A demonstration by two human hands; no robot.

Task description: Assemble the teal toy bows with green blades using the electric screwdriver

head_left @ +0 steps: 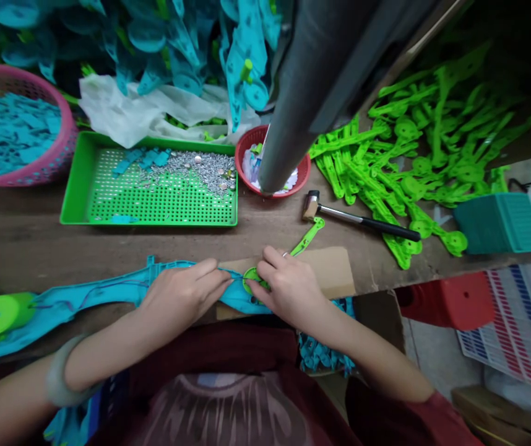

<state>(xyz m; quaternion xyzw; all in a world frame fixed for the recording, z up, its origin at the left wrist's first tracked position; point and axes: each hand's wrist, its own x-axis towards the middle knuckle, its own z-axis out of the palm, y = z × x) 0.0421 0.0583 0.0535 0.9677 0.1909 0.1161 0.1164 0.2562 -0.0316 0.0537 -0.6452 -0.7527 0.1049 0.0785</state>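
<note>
A long blue plastic piece [93, 296] lies along the table's near edge, with a thin dark cord running along it. Over its right part my left hand [186, 291] is closed, thumb and fingertips pinching the cord. My right hand [288, 285] is closed at a round green part [250, 279] set on the blue piece; its fingertips meet around the cord end and the part's rim, and exactly what they pinch is hidden. A green arm [309, 236] sticks out beyond my right hand. Beneath the work lies a piece of cardboard [335, 271].
A hammer [353, 217] lies beyond my right hand. Farther back are a green tray [154, 217] of metal bits, a red basket [306, 176], a grey post [302, 93] and piled green parts [386, 167]. A pink basket [65, 118] of blue pieces stands left.
</note>
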